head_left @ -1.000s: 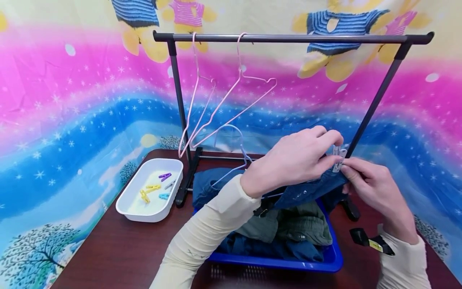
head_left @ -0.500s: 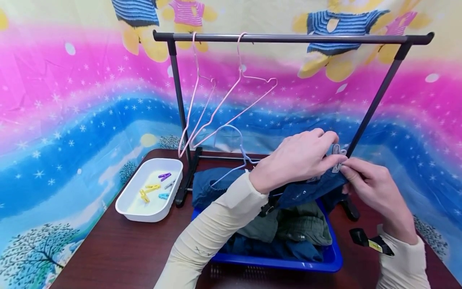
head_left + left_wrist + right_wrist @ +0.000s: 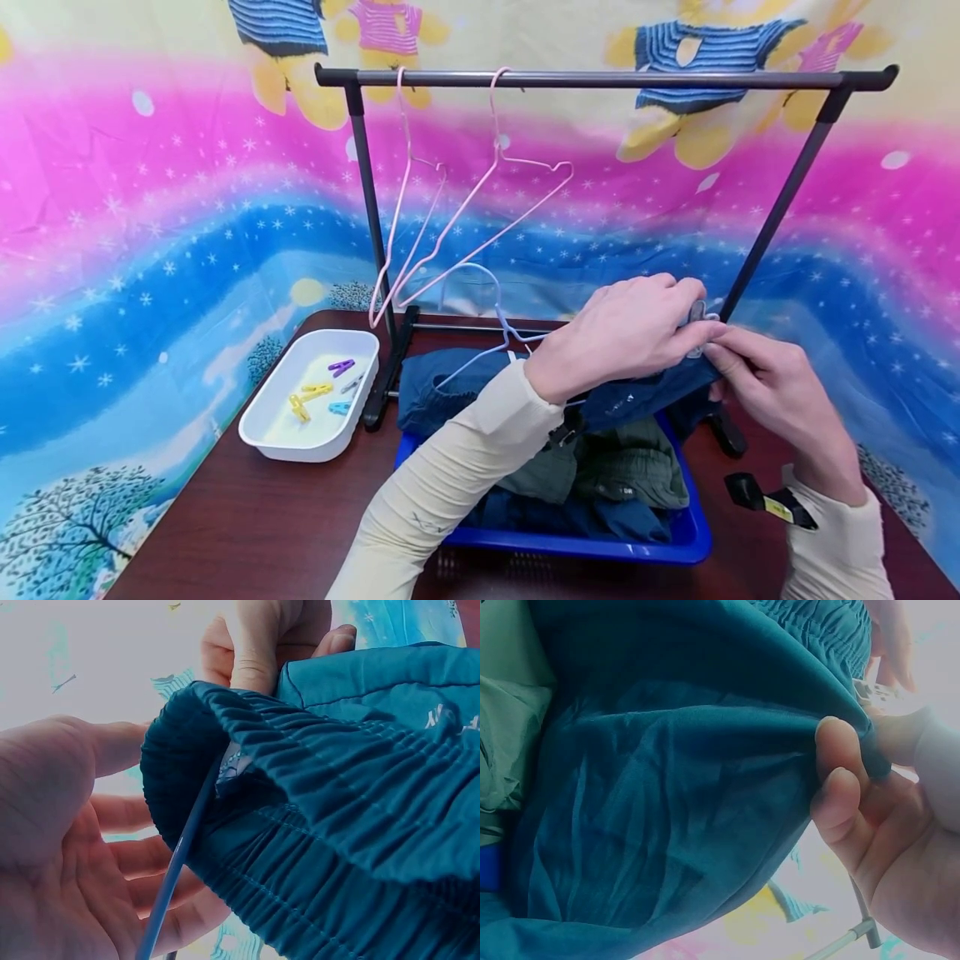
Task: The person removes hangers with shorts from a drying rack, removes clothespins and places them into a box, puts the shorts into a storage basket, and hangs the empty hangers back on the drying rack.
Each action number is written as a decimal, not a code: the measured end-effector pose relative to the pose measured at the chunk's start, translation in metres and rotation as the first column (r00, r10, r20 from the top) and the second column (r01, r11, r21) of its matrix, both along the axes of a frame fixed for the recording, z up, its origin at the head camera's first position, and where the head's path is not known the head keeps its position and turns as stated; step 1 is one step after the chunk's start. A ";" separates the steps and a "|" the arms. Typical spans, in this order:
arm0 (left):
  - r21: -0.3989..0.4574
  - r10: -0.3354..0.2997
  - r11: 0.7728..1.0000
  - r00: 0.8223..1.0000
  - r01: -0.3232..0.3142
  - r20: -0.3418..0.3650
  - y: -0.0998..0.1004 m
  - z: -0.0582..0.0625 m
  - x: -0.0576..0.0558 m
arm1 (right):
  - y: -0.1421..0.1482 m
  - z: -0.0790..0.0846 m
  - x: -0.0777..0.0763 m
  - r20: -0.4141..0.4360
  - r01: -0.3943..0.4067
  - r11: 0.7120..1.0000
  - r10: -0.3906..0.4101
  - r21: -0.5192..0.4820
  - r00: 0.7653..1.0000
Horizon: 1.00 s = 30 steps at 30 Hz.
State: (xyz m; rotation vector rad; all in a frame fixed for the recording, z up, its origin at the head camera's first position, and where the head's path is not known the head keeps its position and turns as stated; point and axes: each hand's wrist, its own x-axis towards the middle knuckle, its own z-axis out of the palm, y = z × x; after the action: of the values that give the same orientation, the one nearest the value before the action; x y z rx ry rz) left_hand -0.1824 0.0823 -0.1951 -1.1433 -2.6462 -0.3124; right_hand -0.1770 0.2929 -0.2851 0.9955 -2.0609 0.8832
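My left hand (image 3: 626, 333) pinches a clear clothespin (image 3: 697, 313) between thumb and fingers, at the far right corner of the blue pants' (image 3: 630, 400) waistband. Right beside it, my right hand (image 3: 791, 392) pinches the edge of the pants with thumb and fingertips. The gathered elastic waistband (image 3: 300, 780) gapes in the left wrist view, with the rod of a blue hanger (image 3: 172, 877) running into it. The hanger's hook stands free to the left of my left hand in the head view. In the right wrist view the pants hang stretched below my right fingers (image 3: 836, 799).
A black rack (image 3: 615, 80) stands behind, with two pink hangers (image 3: 496, 147) on its bar. At left is a white tub (image 3: 258, 442) holding several coloured clothespins (image 3: 341, 367). Below my hands, a blue basket (image 3: 585, 546) holds folded clothes, including a green garment (image 3: 637, 475).
My left hand has shifted slightly right and down, its thumb closer to my right fingertips and covering more of the clothespin. The right hand keeps its pinch on the pants nearly unmoved.
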 end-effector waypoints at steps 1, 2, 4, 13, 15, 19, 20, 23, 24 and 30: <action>0.002 -0.005 1.000 1.000 0.005 -0.007 0.000 0.000 0.000 | 0.000 0.000 0.000 -0.002 0.000 1.000 0.000 0.002 1.000; 0.003 -0.010 1.000 1.000 0.010 -0.016 0.000 0.000 0.001 | 0.000 0.000 0.000 -0.004 -0.004 1.000 0.004 0.000 1.000; 0.001 -0.020 1.000 0.999 0.020 -0.039 0.000 0.001 0.001 | 0.001 0.000 -0.001 -0.007 -0.012 1.000 0.012 -0.002 1.000; -0.041 -0.030 0.999 0.997 0.027 -0.071 0.002 0.005 0.005 | 0.004 -0.004 -0.001 0.006 0.001 1.000 -0.001 0.010 1.000; -0.063 -0.028 0.998 0.997 0.024 -0.075 0.002 0.005 0.006 | 0.003 -0.003 -0.001 0.009 0.014 1.000 -0.015 0.014 1.000; -0.090 -0.029 0.996 0.994 0.020 -0.102 0.003 0.006 0.008 | 0.001 -0.001 0.001 0.015 0.025 1.000 -0.025 0.011 1.000; -0.090 -0.029 0.996 0.993 0.019 -0.111 0.003 0.006 0.008 | 0.001 0.000 0.001 0.015 0.023 1.000 -0.024 0.009 1.000; -0.094 -0.031 0.995 0.991 0.018 -0.129 0.003 0.006 0.009 | 0.000 0.000 0.000 0.018 0.010 1.000 -0.010 0.002 1.000; -0.095 -0.034 0.995 0.990 0.021 -0.137 0.003 0.005 0.009 | 0.001 0.000 0.000 0.019 0.005 1.000 -0.005 0.000 1.000; -0.112 -0.058 0.993 0.984 0.039 -0.171 0.002 0.006 0.009 | 0.002 -0.002 -0.001 0.023 -0.004 1.000 0.004 -0.015 1.000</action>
State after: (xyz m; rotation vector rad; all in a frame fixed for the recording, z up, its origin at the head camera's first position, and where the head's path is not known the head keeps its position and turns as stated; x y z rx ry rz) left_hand -0.1731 0.0841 -0.1887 -1.2104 -2.5115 -0.0743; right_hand -0.1784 0.2954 -0.2872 0.9863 -2.0697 0.9149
